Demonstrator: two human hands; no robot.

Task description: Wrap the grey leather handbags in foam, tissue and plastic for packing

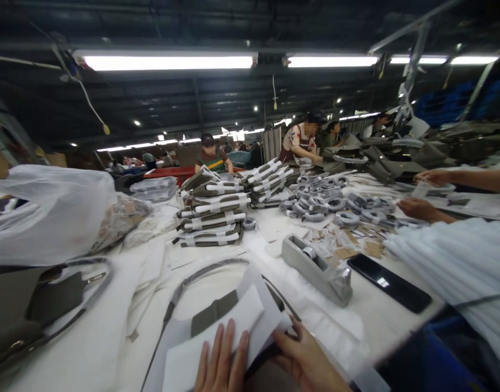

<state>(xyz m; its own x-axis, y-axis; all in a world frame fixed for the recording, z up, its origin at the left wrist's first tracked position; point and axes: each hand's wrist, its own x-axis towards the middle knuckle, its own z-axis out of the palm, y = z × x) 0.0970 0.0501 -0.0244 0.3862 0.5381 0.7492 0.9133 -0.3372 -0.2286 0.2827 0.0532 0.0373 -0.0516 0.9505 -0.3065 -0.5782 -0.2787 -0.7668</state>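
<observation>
In front of me lies a dark olive bag (pixel 215 311), partly covered by white sheets, with its wrapped handle (pixel 180 286) arching away from me. My left hand (pixel 223 356) rests flat on a white foam sheet (pixel 209 344) over the bag, its fingers stretched out. At the bag's right side my right hand (pixel 303 354) has thumb and fingers closed round the edge of a thin white sheet (pixel 270 310). Part of that grip is hidden behind the sheet. A grey tape dispenser (pixel 317 269) stands beyond my right hand.
Another olive bag (pixel 13 310) lies at the left, near a large plastic bag (pixel 54 212). Stacked wrapped bags (pixel 213 209) and grey rings (pixel 315 201) stand behind. A phone (pixel 389 280) and foam sheets (pixel 458 256) are at the right, near a co-worker's hands (pixel 421 207).
</observation>
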